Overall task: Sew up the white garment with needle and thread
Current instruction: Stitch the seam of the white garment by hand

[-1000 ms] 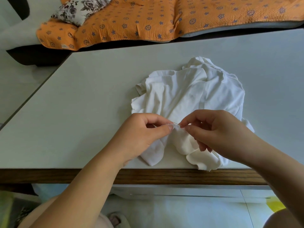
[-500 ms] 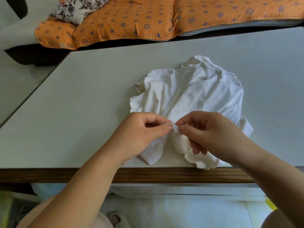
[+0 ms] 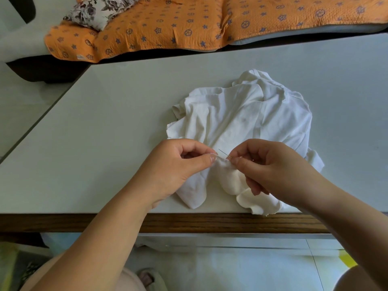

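Observation:
A crumpled white garment (image 3: 241, 120) lies on the pale table (image 3: 105, 133), its lower folds reaching the near edge. My left hand (image 3: 178, 166) pinches a raised fold of the cloth between thumb and forefinger. My right hand (image 3: 270, 166) pinches a thin needle (image 3: 224, 153) at the same fold; its point sticks up and to the left, free of the cloth. The two hands are almost touching. No thread is visible.
The table has a dark wooden front edge (image 3: 210, 222). Behind it runs a bench with an orange patterned cover (image 3: 189, 24) and a flowered cushion (image 3: 94, 11). Below the table edge lies pale tiled floor (image 3: 231, 265).
The needle's point now shows above the fold between my hands; before it lay hidden or flat between the fingertips. Both hands stay at the same fold.

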